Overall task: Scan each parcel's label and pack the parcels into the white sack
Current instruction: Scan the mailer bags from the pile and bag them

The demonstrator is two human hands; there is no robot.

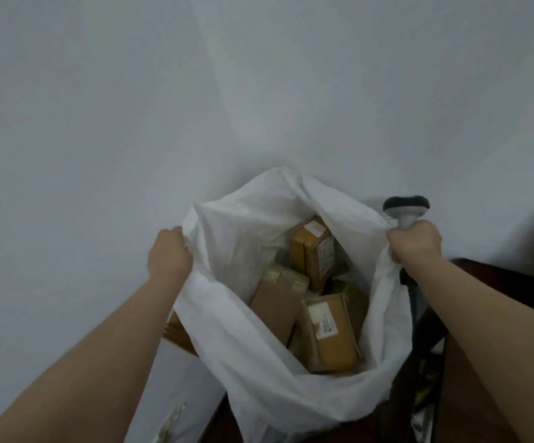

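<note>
The white sack [243, 340] stands open in front of me, its mouth spread wide. My left hand [168, 255] grips the sack's left rim. My right hand [414, 244] grips the right rim together with a barcode scanner [405, 207], whose dark head sticks up above my fist. Inside the sack lie several brown cardboard parcels: one upright at the back [315, 251] with a white label, one plain in the middle [276, 306], and one at the front right [331, 334] with a white label facing up.
A plain white wall [259, 91] fills the upper view. A brown cardboard piece [177, 332] shows left of the sack under my left forearm. A dark surface [489, 273] lies at the right behind my right arm. The white floor is at lower left.
</note>
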